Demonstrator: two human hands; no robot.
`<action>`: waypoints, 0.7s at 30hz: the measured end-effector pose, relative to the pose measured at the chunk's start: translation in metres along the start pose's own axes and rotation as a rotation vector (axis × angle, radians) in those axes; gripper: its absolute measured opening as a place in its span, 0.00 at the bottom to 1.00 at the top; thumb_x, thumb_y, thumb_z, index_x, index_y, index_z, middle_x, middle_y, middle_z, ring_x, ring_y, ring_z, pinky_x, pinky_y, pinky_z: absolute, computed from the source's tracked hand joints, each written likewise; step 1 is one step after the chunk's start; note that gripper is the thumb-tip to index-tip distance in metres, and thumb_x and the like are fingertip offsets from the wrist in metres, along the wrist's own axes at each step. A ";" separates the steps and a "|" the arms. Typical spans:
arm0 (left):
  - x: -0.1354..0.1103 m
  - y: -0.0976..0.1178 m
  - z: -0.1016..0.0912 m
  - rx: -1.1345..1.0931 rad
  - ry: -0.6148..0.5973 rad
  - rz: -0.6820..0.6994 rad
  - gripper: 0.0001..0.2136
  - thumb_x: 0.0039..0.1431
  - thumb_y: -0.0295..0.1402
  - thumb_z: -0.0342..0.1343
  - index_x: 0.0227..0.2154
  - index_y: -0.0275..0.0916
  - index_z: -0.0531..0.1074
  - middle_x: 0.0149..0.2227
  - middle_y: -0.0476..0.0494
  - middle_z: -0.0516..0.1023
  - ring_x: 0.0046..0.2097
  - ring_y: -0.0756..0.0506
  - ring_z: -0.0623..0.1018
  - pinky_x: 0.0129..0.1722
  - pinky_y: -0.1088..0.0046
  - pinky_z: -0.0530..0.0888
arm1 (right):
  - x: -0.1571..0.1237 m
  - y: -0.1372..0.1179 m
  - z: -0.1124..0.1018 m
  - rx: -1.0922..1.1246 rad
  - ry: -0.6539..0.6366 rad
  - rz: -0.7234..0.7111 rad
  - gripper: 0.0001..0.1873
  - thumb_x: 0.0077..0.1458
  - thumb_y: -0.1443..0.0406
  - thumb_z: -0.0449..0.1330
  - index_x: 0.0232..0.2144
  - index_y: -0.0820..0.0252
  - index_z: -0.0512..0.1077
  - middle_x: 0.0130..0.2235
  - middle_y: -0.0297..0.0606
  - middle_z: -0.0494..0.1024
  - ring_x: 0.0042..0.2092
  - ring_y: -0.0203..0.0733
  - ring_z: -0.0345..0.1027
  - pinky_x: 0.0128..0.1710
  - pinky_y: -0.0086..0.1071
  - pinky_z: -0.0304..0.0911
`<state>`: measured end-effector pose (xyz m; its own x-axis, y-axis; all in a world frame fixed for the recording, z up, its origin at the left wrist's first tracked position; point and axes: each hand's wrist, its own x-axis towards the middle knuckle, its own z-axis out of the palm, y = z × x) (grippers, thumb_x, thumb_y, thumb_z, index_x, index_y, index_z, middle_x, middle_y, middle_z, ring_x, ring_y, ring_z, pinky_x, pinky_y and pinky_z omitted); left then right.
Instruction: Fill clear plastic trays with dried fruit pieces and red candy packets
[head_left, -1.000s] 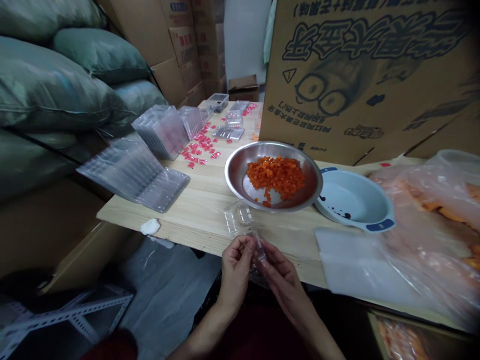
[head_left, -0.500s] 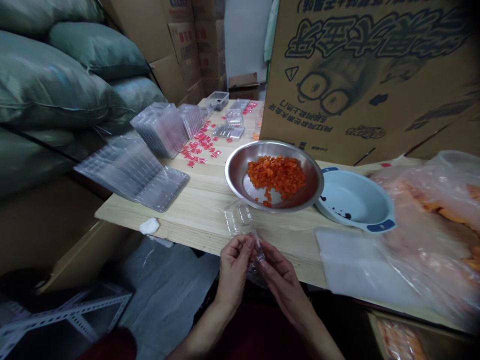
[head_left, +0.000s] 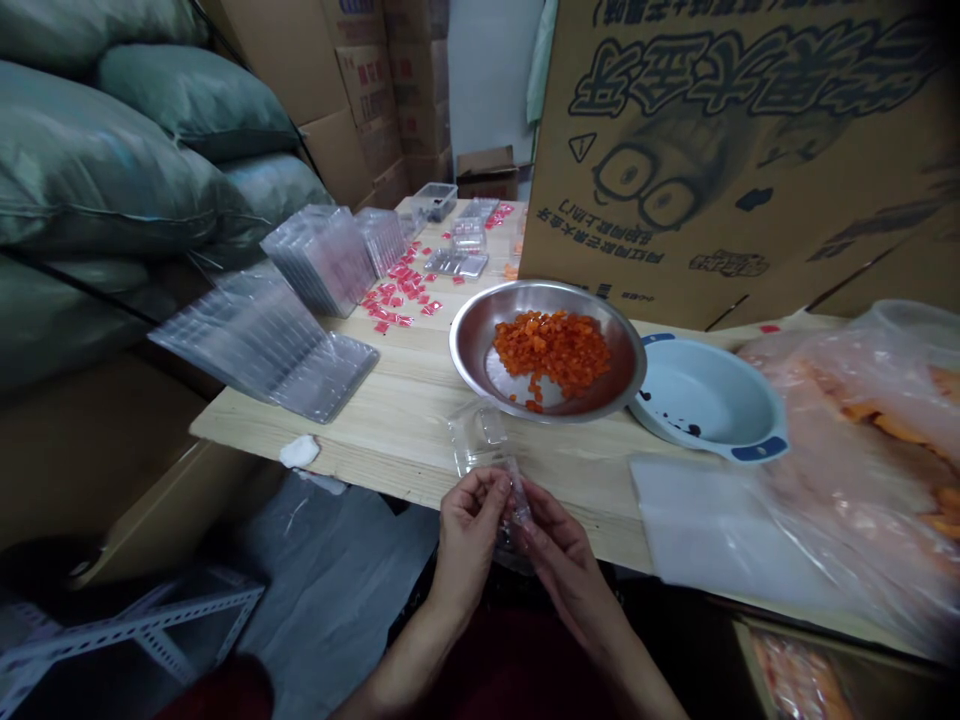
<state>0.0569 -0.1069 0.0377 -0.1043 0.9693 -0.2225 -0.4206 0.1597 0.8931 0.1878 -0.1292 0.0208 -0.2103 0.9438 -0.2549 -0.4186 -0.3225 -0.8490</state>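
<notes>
My left hand (head_left: 466, 535) and my right hand (head_left: 561, 548) meet just below the near edge of the wooden table (head_left: 390, 420). Both pinch a small clear plastic clamshell box (head_left: 487, 455); its open lid rises above my fingers over the table edge. Beyond it stands a steel bowl (head_left: 480, 345) with a heap of small orange pieces (head_left: 551, 350).
A pale blue dish (head_left: 705, 400) sits right of the bowl. A clear bag of orange stuff (head_left: 862, 440) lies at the right. Stacks of clear trays (head_left: 270, 340), small red packets (head_left: 397, 295), a big printed carton (head_left: 735, 150), green sacks (head_left: 112, 170) at left.
Almost nothing has moved. My hands stay on the clear box, and its lid has tilted slightly.
</notes>
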 end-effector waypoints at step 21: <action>0.043 0.092 -0.067 0.568 0.034 0.375 0.04 0.60 0.33 0.55 0.32 0.40 0.71 0.29 0.50 0.71 0.31 0.49 0.71 0.34 0.74 0.67 | 0.033 -0.015 -0.020 -0.307 0.351 -0.229 0.20 0.50 0.52 0.74 0.42 0.51 0.78 0.45 0.42 0.84 0.45 0.50 0.78 0.43 0.42 0.75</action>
<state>-0.0463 -0.0629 0.0839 -0.1827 0.9734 0.1384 0.1865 -0.1039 0.9769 0.2048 -0.0915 0.0155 0.1875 0.9719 -0.1421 -0.1292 -0.1190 -0.9845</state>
